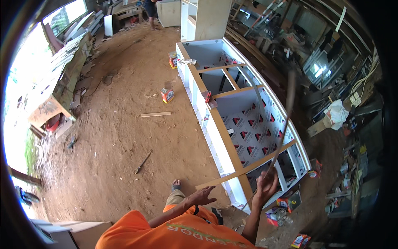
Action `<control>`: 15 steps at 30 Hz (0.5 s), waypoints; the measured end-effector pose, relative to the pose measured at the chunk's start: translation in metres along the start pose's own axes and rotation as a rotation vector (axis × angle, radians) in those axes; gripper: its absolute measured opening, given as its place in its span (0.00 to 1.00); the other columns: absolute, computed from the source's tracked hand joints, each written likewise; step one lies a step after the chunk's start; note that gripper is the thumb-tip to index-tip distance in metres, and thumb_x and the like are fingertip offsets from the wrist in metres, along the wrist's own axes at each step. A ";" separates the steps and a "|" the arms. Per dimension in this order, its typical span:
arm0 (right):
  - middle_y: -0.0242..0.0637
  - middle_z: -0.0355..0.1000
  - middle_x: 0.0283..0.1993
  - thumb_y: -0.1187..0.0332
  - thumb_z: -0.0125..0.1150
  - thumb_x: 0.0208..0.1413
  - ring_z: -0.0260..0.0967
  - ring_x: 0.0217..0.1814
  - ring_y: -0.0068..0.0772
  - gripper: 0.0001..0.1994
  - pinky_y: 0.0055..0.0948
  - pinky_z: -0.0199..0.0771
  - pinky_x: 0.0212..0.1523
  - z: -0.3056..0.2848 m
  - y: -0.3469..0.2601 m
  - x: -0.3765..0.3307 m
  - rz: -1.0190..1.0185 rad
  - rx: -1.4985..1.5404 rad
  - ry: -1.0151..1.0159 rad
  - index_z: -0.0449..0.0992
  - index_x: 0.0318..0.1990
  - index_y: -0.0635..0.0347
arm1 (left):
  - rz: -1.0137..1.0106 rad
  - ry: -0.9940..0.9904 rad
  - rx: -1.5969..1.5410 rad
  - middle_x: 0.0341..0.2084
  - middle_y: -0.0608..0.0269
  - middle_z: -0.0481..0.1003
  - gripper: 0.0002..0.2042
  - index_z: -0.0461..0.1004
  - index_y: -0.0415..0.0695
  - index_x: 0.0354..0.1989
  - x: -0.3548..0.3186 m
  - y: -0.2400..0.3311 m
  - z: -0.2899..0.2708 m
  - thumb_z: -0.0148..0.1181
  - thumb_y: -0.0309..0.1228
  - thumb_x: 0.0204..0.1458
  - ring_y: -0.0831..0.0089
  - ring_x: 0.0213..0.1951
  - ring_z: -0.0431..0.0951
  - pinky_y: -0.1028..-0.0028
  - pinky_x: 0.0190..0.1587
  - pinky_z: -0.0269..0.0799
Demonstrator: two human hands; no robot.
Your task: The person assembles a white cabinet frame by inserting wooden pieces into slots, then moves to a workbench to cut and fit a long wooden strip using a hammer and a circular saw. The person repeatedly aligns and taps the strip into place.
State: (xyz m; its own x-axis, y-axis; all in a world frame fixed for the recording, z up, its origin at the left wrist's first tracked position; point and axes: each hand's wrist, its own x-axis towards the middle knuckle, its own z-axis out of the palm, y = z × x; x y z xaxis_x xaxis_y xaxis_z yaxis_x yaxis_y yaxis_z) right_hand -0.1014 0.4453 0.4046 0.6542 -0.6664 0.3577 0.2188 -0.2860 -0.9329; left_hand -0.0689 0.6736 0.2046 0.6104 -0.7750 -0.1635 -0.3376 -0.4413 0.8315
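Note:
A large cabinet frame (pixel 229 143) lies on supports to my right, its open compartments facing up and lined with white printed film. Across its near end rests a flat wooden strip (pixel 222 179), poking out past the left side. My left hand (pixel 201 196) is open, fingers stretched, just below that jutting end; contact between them cannot be made out. Over the near compartment my right hand (pixel 266 186) is closed around a long, thin brown strip (pixel 283 139). This strip rises away from me, and its far end is blurred. A red-handled tool (pixel 208 97) sits on the cabinet's middle rail.
Square tins (pixel 167 95) stand on the dirt floor beside and under the cabinet. A loose wooden slat (pixel 155 114) and a long thin tool (pixel 144 162) lie left of it. A cluttered workbench (pixel 62 79) runs along the left. Far off, a person (pixel 151 12) stands near a tall cabinet (pixel 212 20).

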 end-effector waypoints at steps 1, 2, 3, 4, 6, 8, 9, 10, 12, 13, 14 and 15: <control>0.35 0.72 0.50 0.71 0.65 0.59 0.68 0.43 0.26 0.32 0.26 0.69 0.43 0.030 -0.010 0.006 0.047 0.027 0.030 0.59 0.70 0.61 | -0.075 -0.091 -0.092 0.65 0.34 0.63 0.46 0.51 0.38 0.73 0.000 -0.007 -0.024 0.66 0.53 0.54 0.43 0.67 0.64 0.55 0.68 0.63; 0.36 0.72 0.49 0.72 0.64 0.60 0.68 0.39 0.25 0.31 0.24 0.68 0.37 0.063 -0.018 0.016 0.075 0.105 0.040 0.59 0.69 0.61 | -0.084 -0.105 -0.116 0.66 0.35 0.62 0.48 0.50 0.39 0.74 -0.006 -0.013 -0.049 0.67 0.54 0.53 0.43 0.68 0.63 0.55 0.69 0.62; 0.36 0.72 0.48 0.72 0.63 0.60 0.66 0.35 0.24 0.30 0.23 0.65 0.33 0.098 -0.025 0.027 0.040 0.157 0.046 0.60 0.68 0.62 | -0.091 -0.112 -0.138 0.67 0.35 0.61 0.49 0.49 0.39 0.74 -0.010 -0.021 -0.076 0.68 0.54 0.52 0.43 0.68 0.62 0.55 0.69 0.61; 0.36 0.73 0.46 0.72 0.62 0.60 0.64 0.30 0.22 0.29 0.23 0.62 0.29 0.132 -0.032 0.038 -0.002 0.239 0.038 0.60 0.68 0.62 | -0.084 -0.100 -0.159 0.67 0.35 0.61 0.51 0.47 0.40 0.75 -0.016 -0.028 -0.100 0.69 0.54 0.51 0.43 0.69 0.61 0.54 0.70 0.60; 0.37 0.73 0.44 0.69 0.62 0.62 0.64 0.29 0.22 0.27 0.24 0.61 0.29 0.194 -0.047 0.049 -0.021 0.342 0.077 0.61 0.66 0.62 | -0.081 -0.112 -0.077 0.68 0.37 0.59 0.55 0.44 0.42 0.76 -0.033 -0.042 -0.146 0.71 0.57 0.47 0.43 0.69 0.60 0.54 0.70 0.59; 0.37 0.74 0.45 0.68 0.61 0.63 0.65 0.30 0.22 0.27 0.24 0.63 0.29 0.243 -0.058 0.058 -0.013 0.480 0.043 0.60 0.66 0.61 | -0.057 -0.092 -0.045 0.68 0.37 0.59 0.56 0.44 0.43 0.76 -0.049 -0.058 -0.182 0.73 0.57 0.46 0.44 0.70 0.60 0.54 0.70 0.59; 0.37 0.74 0.45 0.65 0.61 0.64 0.65 0.32 0.22 0.27 0.24 0.63 0.31 0.266 -0.060 0.061 -0.003 0.500 0.017 0.60 0.67 0.60 | -0.033 -0.037 -0.164 0.68 0.38 0.60 0.58 0.46 0.43 0.76 -0.055 -0.066 -0.194 0.76 0.56 0.43 0.44 0.69 0.61 0.55 0.70 0.59; 0.36 0.73 0.46 0.61 0.60 0.65 0.65 0.35 0.23 0.27 0.24 0.64 0.33 0.288 -0.060 0.063 0.007 0.521 -0.014 0.60 0.68 0.58 | -0.058 -0.019 -0.219 0.68 0.38 0.60 0.58 0.46 0.43 0.76 -0.060 -0.076 -0.206 0.76 0.55 0.42 0.43 0.69 0.61 0.55 0.70 0.59; 0.36 0.74 0.47 0.64 0.62 0.64 0.67 0.37 0.22 0.26 0.25 0.66 0.38 0.331 -0.056 0.067 0.068 0.577 -0.017 0.61 0.66 0.56 | -0.149 0.003 -0.340 0.68 0.37 0.61 0.58 0.47 0.43 0.76 -0.071 -0.092 -0.224 0.78 0.54 0.41 0.43 0.69 0.61 0.55 0.70 0.60; 0.36 0.74 0.47 0.66 0.63 0.63 0.67 0.38 0.22 0.26 0.25 0.67 0.40 0.351 -0.053 0.070 0.066 0.607 -0.052 0.61 0.66 0.56 | -0.156 0.052 -0.329 0.68 0.37 0.61 0.58 0.48 0.43 0.75 -0.074 -0.097 -0.229 0.78 0.54 0.41 0.43 0.69 0.62 0.55 0.70 0.60; 0.36 0.74 0.47 0.68 0.64 0.62 0.67 0.39 0.23 0.27 0.26 0.67 0.41 0.371 -0.051 0.073 0.045 0.677 -0.093 0.61 0.66 0.56 | -0.163 0.105 -0.313 0.67 0.37 0.62 0.58 0.48 0.42 0.75 -0.076 -0.102 -0.235 0.78 0.53 0.40 0.43 0.69 0.62 0.54 0.69 0.61; 0.37 0.74 0.46 0.71 0.65 0.61 0.67 0.40 0.23 0.27 0.27 0.68 0.43 0.390 -0.050 0.073 0.110 0.714 -0.062 0.62 0.65 0.56 | -0.183 0.140 -0.281 0.67 0.37 0.62 0.58 0.49 0.42 0.75 -0.074 -0.107 -0.244 0.79 0.53 0.40 0.42 0.69 0.63 0.54 0.69 0.61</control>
State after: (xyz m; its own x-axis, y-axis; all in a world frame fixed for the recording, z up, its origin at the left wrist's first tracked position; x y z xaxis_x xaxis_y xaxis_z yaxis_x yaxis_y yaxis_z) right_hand 0.2180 0.6792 0.4611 0.7350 -0.6188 0.2771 0.5549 0.3141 -0.7704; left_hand 0.0967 0.8883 0.2575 0.7410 -0.6170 -0.2650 -0.0155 -0.4102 0.9119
